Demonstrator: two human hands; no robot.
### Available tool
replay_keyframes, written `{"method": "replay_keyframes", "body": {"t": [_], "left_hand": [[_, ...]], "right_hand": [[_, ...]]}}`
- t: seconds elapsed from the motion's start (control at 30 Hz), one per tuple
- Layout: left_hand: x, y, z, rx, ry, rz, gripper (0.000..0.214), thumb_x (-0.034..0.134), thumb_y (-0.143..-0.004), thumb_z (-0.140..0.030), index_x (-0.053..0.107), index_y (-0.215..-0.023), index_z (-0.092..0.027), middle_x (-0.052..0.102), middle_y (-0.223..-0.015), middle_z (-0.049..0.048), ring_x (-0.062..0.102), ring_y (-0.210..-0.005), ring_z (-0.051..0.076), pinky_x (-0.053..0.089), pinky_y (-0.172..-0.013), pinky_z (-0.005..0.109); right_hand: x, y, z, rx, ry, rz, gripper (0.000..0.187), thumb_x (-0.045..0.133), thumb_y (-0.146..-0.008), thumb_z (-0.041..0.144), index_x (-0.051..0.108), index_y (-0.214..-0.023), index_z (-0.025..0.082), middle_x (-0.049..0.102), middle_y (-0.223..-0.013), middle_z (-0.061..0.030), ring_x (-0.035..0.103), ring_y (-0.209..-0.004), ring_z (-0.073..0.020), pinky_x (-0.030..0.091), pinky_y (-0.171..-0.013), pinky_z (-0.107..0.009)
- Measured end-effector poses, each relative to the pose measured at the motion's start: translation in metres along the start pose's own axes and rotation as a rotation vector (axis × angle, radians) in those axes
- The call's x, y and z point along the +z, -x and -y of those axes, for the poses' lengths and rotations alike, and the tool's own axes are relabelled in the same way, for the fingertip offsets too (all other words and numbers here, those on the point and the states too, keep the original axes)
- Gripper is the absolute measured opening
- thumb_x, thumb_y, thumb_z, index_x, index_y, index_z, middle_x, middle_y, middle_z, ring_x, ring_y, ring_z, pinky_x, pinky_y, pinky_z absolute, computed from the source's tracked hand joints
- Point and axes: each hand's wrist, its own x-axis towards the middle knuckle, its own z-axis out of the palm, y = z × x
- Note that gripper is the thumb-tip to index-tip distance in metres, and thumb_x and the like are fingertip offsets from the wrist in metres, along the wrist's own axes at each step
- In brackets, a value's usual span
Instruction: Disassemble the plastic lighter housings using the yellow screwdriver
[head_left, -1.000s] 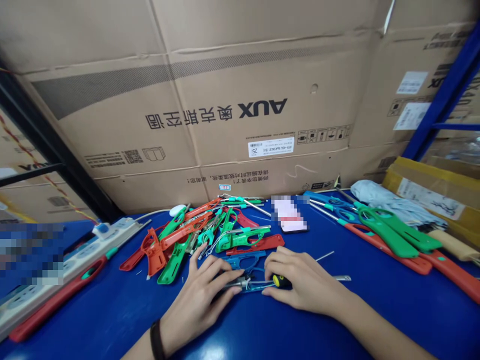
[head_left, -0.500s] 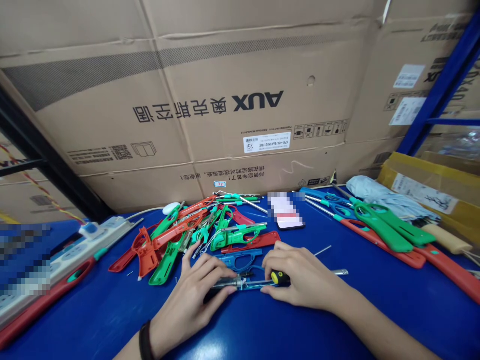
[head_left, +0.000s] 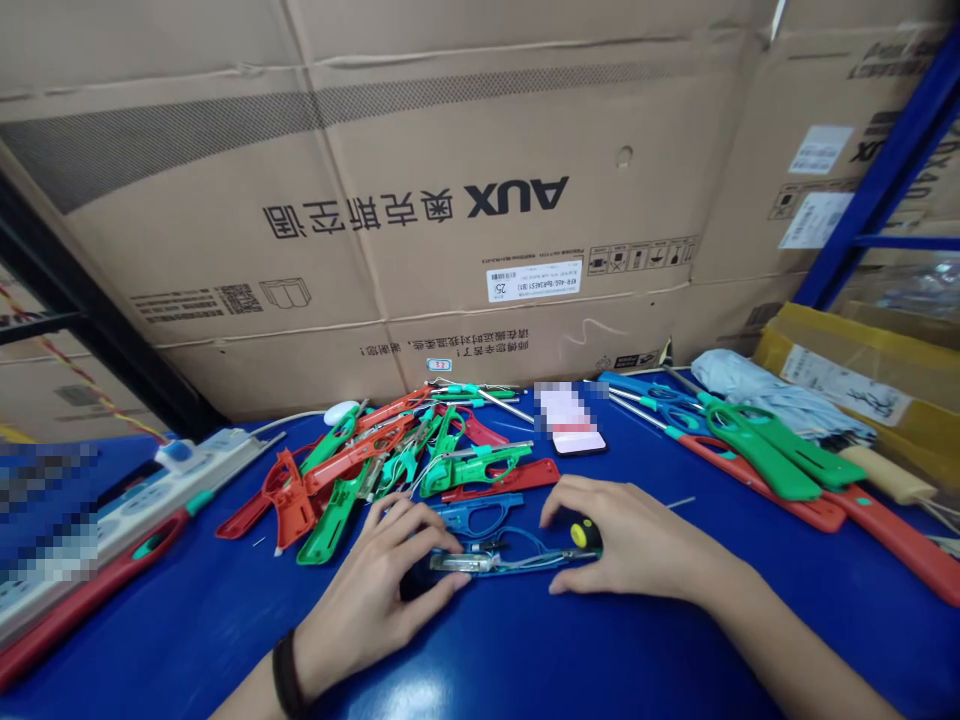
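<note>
An open blue plastic lighter casing [head_left: 502,563] with metal tube and thin wires lies flat in front of me. My left hand [head_left: 379,590] curls over its left end, gripping it. My right hand [head_left: 634,538] rests near its right end, with the palm and fingers around a yellow-and-black screwdriver handle [head_left: 586,535]. The screwdriver's shaft is hidden. Just beyond the casing lies an empty blue lighter shell [head_left: 476,513]. Behind that is a heap of red and green lighter casings [head_left: 360,490], and a green casing [head_left: 472,472] sits at its front.
More red, green and blue lighter casings [head_left: 757,450] lie at the right of the blue table [head_left: 600,655]. A phone [head_left: 577,442] lies behind my hands. A power strip [head_left: 180,470] runs along the left. Stacked AUX cardboard cartons [head_left: 450,230] stand behind the table.
My right hand has shifted right, and the screwdriver handle now stands more upright, with its shaft no longer showing. The view has tilted slightly.
</note>
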Motion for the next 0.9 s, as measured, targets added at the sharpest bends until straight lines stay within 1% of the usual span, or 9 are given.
{"method": "replay_keyframes", "body": {"t": [0.07, 0.17, 0.23, 0.3, 0.4, 0.5, 0.67, 0.8, 0.9], "left_hand": [[-0.001, 0.001, 0.001, -0.02, 0.023, 0.016, 0.014, 0.057, -0.086, -0.033, 0.062, -0.095, -0.024, 0.061, -0.096, 0.0026, 0.056, -0.091, 0.021, 0.043, -0.087, 0.041], [-0.002, 0.002, 0.002, -0.03, 0.061, 0.04, 0.013, 0.056, -0.086, -0.031, 0.062, -0.095, -0.023, 0.058, -0.107, 0.0047, 0.056, -0.097, 0.021, 0.046, -0.088, 0.04], [-0.003, 0.002, 0.002, -0.027, 0.079, 0.043, 0.012, 0.055, -0.086, -0.029, 0.062, -0.094, -0.023, 0.056, -0.113, 0.0054, 0.055, -0.102, 0.021, 0.046, -0.091, 0.041], [-0.003, 0.002, 0.003, -0.014, 0.102, 0.034, 0.011, 0.055, -0.087, -0.027, 0.062, -0.094, -0.023, 0.057, -0.113, 0.0052, 0.056, -0.102, 0.021, 0.048, -0.091, 0.04], [-0.003, 0.001, 0.004, 0.008, 0.136, 0.036, 0.011, 0.056, -0.087, -0.026, 0.062, -0.095, -0.023, 0.061, -0.107, 0.0047, 0.059, -0.098, 0.02, 0.049, -0.088, 0.038], [-0.003, 0.0, 0.005, 0.0, 0.15, 0.047, 0.011, 0.056, -0.087, -0.028, 0.062, -0.094, -0.023, 0.062, -0.106, 0.0042, 0.06, -0.097, 0.019, 0.05, -0.087, 0.037], [-0.003, 0.0, 0.004, -0.009, 0.177, 0.054, 0.009, 0.056, -0.087, -0.026, 0.061, -0.094, -0.023, 0.064, -0.103, 0.0028, 0.06, -0.097, 0.018, 0.049, -0.086, 0.036], [-0.004, -0.002, 0.003, 0.049, 0.151, 0.029, 0.01, 0.057, -0.087, -0.025, 0.062, -0.095, -0.022, 0.066, -0.101, 0.0037, 0.061, -0.094, 0.019, 0.05, -0.086, 0.035], [-0.003, -0.002, 0.003, 0.091, 0.111, -0.005, 0.012, 0.056, -0.087, -0.023, 0.063, -0.098, -0.022, 0.066, -0.105, 0.0048, 0.061, -0.097, 0.019, 0.05, -0.087, 0.036]], "right_hand": [[-0.007, 0.004, -0.007, 0.094, 0.007, 0.029, 0.037, 0.077, -0.061, 0.046, 0.062, -0.087, 0.026, 0.065, -0.089, 0.0025, 0.059, -0.08, -0.0191, 0.041, -0.066, -0.027], [-0.013, 0.007, -0.013, 0.166, 0.017, 0.078, 0.024, 0.074, -0.065, 0.042, 0.065, -0.081, 0.026, 0.066, -0.085, 0.0015, 0.059, -0.08, -0.0201, 0.04, -0.064, -0.026], [-0.014, 0.008, -0.014, 0.155, 0.007, 0.096, 0.014, 0.071, -0.07, 0.038, 0.067, -0.078, 0.027, 0.067, -0.083, 0.0016, 0.059, -0.079, -0.0195, 0.04, -0.064, -0.026], [-0.013, 0.008, -0.014, 0.129, -0.015, 0.104, 0.011, 0.068, -0.072, 0.036, 0.069, -0.077, 0.027, 0.068, -0.081, 0.0014, 0.06, -0.079, -0.0191, 0.041, -0.066, -0.026], [-0.013, 0.007, -0.014, 0.107, -0.053, 0.109, 0.011, 0.067, -0.074, 0.036, 0.07, -0.077, 0.026, 0.069, -0.08, 0.0012, 0.061, -0.077, -0.0181, 0.042, -0.066, -0.026], [-0.013, 0.007, -0.015, 0.104, -0.081, 0.121, 0.012, 0.067, -0.074, 0.037, 0.07, -0.077, 0.025, 0.069, -0.081, 0.0014, 0.062, -0.075, -0.0173, 0.042, -0.066, -0.025], [-0.015, 0.008, -0.013, 0.13, -0.077, 0.122, 0.014, 0.065, -0.076, 0.038, 0.069, -0.081, 0.025, 0.07, -0.079, 0.0011, 0.062, -0.074, -0.0178, 0.042, -0.062, -0.025], [-0.014, 0.008, -0.013, 0.13, -0.073, 0.116, 0.013, 0.065, -0.076, 0.037, 0.069, -0.081, 0.026, 0.07, -0.079, 0.0012, 0.062, -0.074, -0.0183, 0.041, -0.06, -0.024], [-0.011, 0.008, -0.014, 0.103, -0.086, 0.1, 0.009, 0.065, -0.074, 0.03, 0.07, -0.081, 0.027, 0.07, -0.081, 0.0023, 0.063, -0.076, -0.0177, 0.042, -0.064, -0.025]]}}
